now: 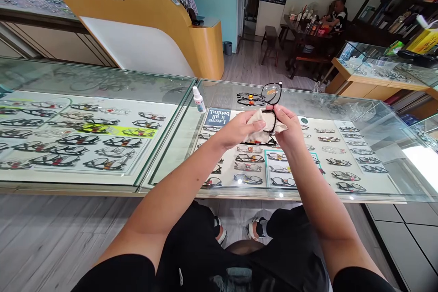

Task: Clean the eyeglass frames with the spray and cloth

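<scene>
Black-framed glasses (273, 94) are held up above the glass counter, one lens upright and the other partly covered by a pale cloth (263, 131). My left hand (239, 128) is closed on the cloth, pressing it around the lower lens. My right hand (288, 124) pinches the frame near the bridge, with a corner of the cloth against its fingers. A small white spray bottle (199, 100) stands on the counter, left of my hands. Just behind the held glasses lie two dark pairs of glasses (249, 99).
Glass display counters (171, 155) with rows of glasses run across in front of me. Behind are a yellow service desk (205, 50), a grey bin (227, 47) and a wooden stool (270, 41). A person (338, 16) sits at a dark table at the back right.
</scene>
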`<move>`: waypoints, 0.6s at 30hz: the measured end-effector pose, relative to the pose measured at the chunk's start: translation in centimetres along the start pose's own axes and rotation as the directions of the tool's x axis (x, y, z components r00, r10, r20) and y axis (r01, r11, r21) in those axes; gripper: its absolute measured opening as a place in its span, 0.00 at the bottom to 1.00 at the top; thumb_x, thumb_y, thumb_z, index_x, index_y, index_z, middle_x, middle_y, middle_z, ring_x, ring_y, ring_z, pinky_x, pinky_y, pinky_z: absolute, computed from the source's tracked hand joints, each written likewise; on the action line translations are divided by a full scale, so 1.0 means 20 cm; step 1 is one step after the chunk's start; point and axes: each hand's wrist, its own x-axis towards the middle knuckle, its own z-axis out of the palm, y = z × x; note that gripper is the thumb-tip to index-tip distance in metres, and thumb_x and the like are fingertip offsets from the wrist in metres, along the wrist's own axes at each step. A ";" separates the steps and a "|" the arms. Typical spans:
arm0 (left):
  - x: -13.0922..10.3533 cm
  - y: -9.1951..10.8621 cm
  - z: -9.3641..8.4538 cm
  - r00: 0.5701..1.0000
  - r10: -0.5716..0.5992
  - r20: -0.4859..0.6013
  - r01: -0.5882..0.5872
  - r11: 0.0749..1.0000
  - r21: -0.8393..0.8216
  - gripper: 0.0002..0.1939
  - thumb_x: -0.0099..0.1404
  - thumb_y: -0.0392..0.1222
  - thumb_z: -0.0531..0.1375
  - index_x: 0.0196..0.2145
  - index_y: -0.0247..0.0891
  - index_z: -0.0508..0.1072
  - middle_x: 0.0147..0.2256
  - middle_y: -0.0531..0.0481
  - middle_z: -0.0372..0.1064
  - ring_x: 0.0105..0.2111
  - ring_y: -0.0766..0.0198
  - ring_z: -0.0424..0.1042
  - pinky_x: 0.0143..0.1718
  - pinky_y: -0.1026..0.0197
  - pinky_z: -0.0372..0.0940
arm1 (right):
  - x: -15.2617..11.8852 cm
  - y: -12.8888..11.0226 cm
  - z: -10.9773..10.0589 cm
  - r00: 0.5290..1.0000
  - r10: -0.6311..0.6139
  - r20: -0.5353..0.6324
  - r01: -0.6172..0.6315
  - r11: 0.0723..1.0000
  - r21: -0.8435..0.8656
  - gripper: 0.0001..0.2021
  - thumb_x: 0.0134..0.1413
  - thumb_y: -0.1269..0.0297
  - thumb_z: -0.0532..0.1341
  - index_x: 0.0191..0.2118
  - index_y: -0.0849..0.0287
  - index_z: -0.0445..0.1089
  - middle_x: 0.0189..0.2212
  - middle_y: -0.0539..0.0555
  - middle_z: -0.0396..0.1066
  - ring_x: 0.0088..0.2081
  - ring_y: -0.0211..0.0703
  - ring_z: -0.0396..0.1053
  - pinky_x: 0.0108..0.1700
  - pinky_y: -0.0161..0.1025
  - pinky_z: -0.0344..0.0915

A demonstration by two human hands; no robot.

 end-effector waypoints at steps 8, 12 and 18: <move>0.02 -0.03 0.03 0.988 0.071 -0.137 -0.062 0.996 0.067 0.37 0.55 0.61 0.79 0.52 0.33 0.79 0.34 0.50 0.77 0.31 0.65 0.73 0.34 0.63 0.64 | -0.06 -0.02 0.08 0.999 0.051 0.011 -0.052 0.997 0.052 0.23 0.45 0.39 0.78 0.38 0.53 0.83 0.29 0.49 0.77 0.22 0.34 0.60 0.21 0.36 0.58; 0.02 -0.05 0.03 0.971 0.107 -0.214 -0.085 0.990 0.111 0.35 0.61 0.70 0.71 0.48 0.33 0.79 0.33 0.50 0.76 0.30 0.67 0.70 0.31 0.65 0.63 | -0.08 -0.03 0.11 0.999 0.031 0.028 -0.032 0.998 0.051 0.21 0.46 0.40 0.78 0.34 0.53 0.82 0.26 0.47 0.73 0.24 0.35 0.59 0.25 0.36 0.61; 0.00 0.00 0.02 0.992 0.079 -0.097 -0.067 0.990 0.121 0.31 0.64 0.68 0.70 0.41 0.34 0.78 0.33 0.49 0.75 0.30 0.66 0.69 0.33 0.63 0.65 | -0.07 -0.05 0.09 0.999 0.015 -0.033 -0.011 0.994 0.112 0.19 0.48 0.43 0.78 0.36 0.53 0.84 0.31 0.50 0.79 0.31 0.40 0.70 0.36 0.38 0.69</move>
